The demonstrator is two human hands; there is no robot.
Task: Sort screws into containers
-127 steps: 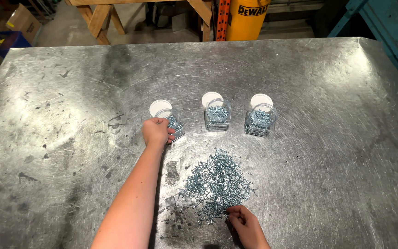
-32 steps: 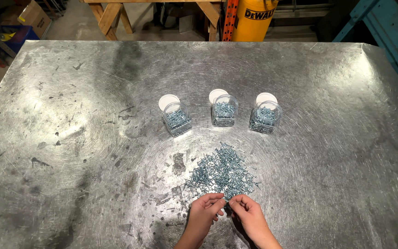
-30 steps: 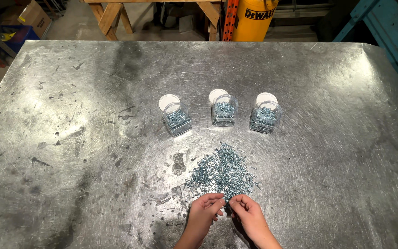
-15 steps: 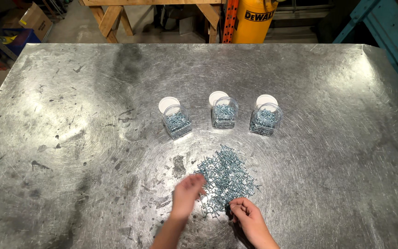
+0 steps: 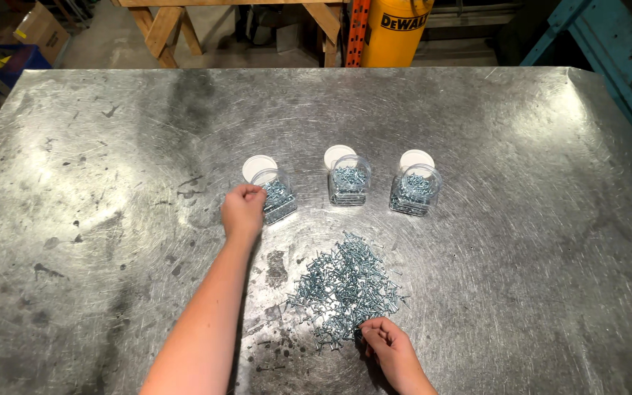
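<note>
Three clear jars partly filled with silver screws stand in a row on a scratched metal table, each with a white lid lying behind it. My left hand reaches out to the left jar, its fingers closed at the jar's mouth; what it pinches is hidden. The middle jar and the right jar stand untouched. A loose pile of screws lies nearer to me. My right hand rests at the pile's near edge, fingers curled onto the screws.
Beyond the table's far edge stand wooden sawhorse legs, a yellow drum and an orange post. A blue metal frame runs along the right. Cardboard boxes sit at the far left.
My left hand has left the pile, where it was beside the right hand, and travelled up and left to the left jar. The right hand stays at the pile's near edge.
</note>
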